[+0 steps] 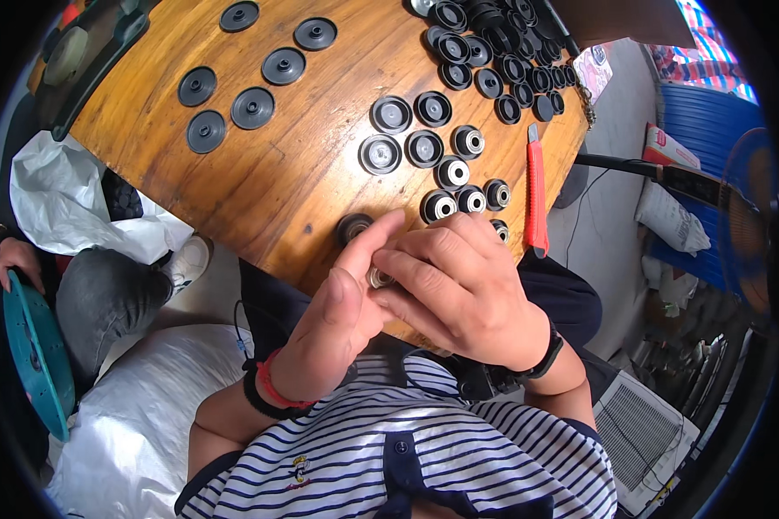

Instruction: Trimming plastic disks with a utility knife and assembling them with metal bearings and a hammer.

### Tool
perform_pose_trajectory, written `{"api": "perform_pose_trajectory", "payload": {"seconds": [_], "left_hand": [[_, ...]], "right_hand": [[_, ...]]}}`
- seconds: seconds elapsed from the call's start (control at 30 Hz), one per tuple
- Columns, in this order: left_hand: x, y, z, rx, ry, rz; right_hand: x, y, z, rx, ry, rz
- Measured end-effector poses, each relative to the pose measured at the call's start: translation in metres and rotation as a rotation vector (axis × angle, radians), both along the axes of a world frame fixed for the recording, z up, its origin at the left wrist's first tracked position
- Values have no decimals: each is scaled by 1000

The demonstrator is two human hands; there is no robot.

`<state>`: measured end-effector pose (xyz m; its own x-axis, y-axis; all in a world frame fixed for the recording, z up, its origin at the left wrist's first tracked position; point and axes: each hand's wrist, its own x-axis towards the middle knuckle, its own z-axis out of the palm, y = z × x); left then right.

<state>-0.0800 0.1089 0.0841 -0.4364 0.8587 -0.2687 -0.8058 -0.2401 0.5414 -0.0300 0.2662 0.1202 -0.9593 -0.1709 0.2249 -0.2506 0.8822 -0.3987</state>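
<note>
Both hands, left hand (333,324) and right hand (459,290), close their fingers on a small round silver metal bearing (378,278), its axis hidden, at the round wooden bench's (303,173) six-o'clock edge.

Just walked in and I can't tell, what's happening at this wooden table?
A person in a striped shirt works at the wooden table, both hands together at its near edge. The left hand and right hand pinch a small metal ring-like part between them, beside a black round piece. Farther out lie flat black discs, rows of black rollers with metal centres, and a red utility knife.
</note>
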Motion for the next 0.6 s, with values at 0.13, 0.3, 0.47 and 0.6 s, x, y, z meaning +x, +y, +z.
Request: {"api": "perform_pose_trajectory", "payload": {"seconds": [0.13, 0.3, 0.47, 0.6], "left_hand": [[-1, -13, -2, -6, 146, -20], [-6, -17, -24, -393, 1399, 299], [2, -7, -25, -727, 1714, 55], [3, -4, -21, -800, 1811, -88]], "right_hand": [[-6, 18, 2, -157, -41, -86], [-30, 50, -11, -83, -60, -337], [-39, 50, -19, -60, -67, -277], [-40, 50, -22, -3, -44, -280]]}}
